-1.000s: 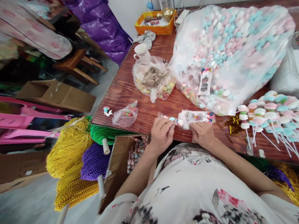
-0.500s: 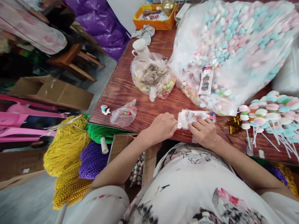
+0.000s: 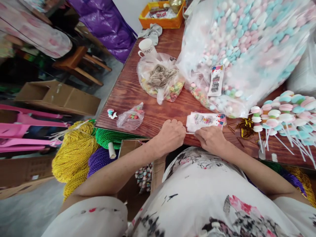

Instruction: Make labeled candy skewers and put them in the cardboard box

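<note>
My left hand (image 3: 170, 136) is closed in a fist at the table's front edge. A thin white stick (image 3: 190, 133) spans the short gap to my right hand (image 3: 211, 138), whose fingers are also closed at the stick's other end. Whatever else my left fingers cover is hidden. Just beyond the hands lies a stack of printed white cards (image 3: 204, 120). To the right rest several white sticks threaded with pastel pink, white and blue pieces (image 3: 286, 113), beside a gold tinsel bunch (image 3: 245, 127).
A big clear bag of pastel pieces (image 3: 237, 46) fills the back right, with a printed card (image 3: 216, 80) on it. Left of it are a smaller bag (image 3: 160, 79), a mug (image 3: 147, 47) and a small bag (image 3: 130, 117). Bead strands (image 3: 75, 151) hang below the table's left corner.
A white round piece at my left fingertips is no longer visible; a thin white stick now shows between my hands. My right hand has shifted slightly left off the cards. The view has tilted slightly.
</note>
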`<move>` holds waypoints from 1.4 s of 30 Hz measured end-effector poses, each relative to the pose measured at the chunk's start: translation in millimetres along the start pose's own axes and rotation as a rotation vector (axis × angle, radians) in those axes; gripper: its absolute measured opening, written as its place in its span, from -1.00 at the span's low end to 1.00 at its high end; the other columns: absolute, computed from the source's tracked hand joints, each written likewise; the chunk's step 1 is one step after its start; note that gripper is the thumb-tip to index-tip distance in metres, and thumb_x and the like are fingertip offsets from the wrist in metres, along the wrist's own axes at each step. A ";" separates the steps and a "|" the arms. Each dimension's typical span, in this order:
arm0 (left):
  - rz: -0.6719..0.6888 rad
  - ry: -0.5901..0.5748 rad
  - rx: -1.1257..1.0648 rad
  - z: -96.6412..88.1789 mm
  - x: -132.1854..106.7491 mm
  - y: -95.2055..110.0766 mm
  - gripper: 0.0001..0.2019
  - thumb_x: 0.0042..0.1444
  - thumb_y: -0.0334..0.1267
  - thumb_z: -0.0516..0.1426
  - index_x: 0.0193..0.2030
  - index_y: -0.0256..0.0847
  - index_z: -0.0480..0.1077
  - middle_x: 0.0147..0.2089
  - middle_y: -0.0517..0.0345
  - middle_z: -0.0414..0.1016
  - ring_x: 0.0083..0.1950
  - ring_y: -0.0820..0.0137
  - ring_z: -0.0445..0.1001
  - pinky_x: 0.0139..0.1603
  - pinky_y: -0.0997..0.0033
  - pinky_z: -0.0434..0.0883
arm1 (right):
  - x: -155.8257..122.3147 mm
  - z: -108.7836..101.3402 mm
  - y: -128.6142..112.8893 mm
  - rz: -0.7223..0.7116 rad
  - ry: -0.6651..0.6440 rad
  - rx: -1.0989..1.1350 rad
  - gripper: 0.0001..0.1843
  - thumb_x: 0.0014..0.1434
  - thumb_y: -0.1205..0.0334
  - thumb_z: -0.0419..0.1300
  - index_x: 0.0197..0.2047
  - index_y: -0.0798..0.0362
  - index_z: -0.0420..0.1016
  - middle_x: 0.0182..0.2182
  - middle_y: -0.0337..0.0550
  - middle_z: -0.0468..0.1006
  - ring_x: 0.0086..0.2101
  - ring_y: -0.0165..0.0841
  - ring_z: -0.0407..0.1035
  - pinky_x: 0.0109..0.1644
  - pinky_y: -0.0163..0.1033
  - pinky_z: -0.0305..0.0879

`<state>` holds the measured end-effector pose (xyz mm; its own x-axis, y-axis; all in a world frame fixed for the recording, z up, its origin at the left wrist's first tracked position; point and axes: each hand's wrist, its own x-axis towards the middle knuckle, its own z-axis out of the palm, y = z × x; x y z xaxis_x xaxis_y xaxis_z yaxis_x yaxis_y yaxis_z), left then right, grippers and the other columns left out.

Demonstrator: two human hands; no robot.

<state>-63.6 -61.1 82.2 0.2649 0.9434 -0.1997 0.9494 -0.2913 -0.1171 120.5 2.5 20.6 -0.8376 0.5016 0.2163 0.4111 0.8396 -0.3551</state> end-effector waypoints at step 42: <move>-0.421 0.460 -2.060 36.2 37.4 51.2 -0.62 0.15 0.09 0.17 -0.14 -0.20 0.43 -0.60 0.36 0.33 -0.76 0.59 0.21 -0.79 0.58 0.20 | 18.2 -15.4 3.7 0.300 0.488 0.721 -0.79 0.20 0.28 0.15 -0.49 0.05 0.39 -0.58 -0.31 0.38 -0.52 -0.46 0.23 -0.39 -0.32 0.18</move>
<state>-11.2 -46.4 33.5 -0.2442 0.9430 -0.2261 -0.3494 0.1319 0.9276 112.3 18.0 37.1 -0.4201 0.8473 0.3250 0.1258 0.4091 -0.9038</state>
